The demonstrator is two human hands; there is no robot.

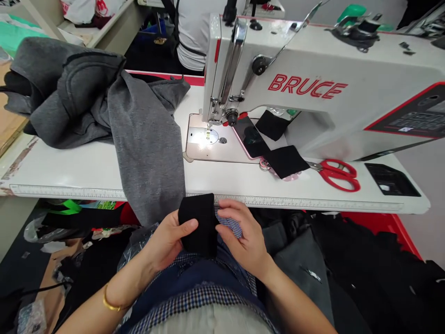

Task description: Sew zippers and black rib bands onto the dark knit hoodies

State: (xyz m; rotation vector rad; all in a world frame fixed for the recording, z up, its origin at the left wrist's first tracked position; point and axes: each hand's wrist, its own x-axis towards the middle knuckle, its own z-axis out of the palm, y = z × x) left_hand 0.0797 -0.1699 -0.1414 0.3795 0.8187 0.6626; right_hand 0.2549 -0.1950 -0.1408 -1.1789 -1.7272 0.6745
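"Holding what, that left hand (pixel 167 241)?"

"A roughly square piece of black fabric (pixel 200 227). The thumb presses on top and the other fingers are tucked beneath, gripping it by its 9 o'clock side. It sits above the lap, by the near edge of a long white sewing table (pixel 79 167)."

"And the right hand (pixel 248 239)?"

"Loosely curled at the fabric's 3 o'clock side, thumb and fingers parted. The thumb tip is right at the edge; whether it touches, I cannot tell."

"With that piece as the clock's centre, what lies around?"

"At 12, a shiny metal needle plate (pixel 198 144), brightly lit. Towards 1, a white sewing machine with red BRUCE lettering (pixel 330 65), and a dark-screened, pink-edged phone (pixel 252 139) on its bed. Beside the phone is a small black fabric square (pixel 273 124); at 2, a second black square (pixel 288 161) hides part of the blades of some red-handled scissors (pixel 327 172)."

"And opposite?"

"Between 10 and 11, a crumpled heap of thick grey cloth (pixel 146 139), one part hanging over the table's edge. At 8, a thin gold-coloured bracelet (pixel 110 306) on the left wrist. Between 3 and 4, below the table, a pile of dark fabric (pixel 358 273)."
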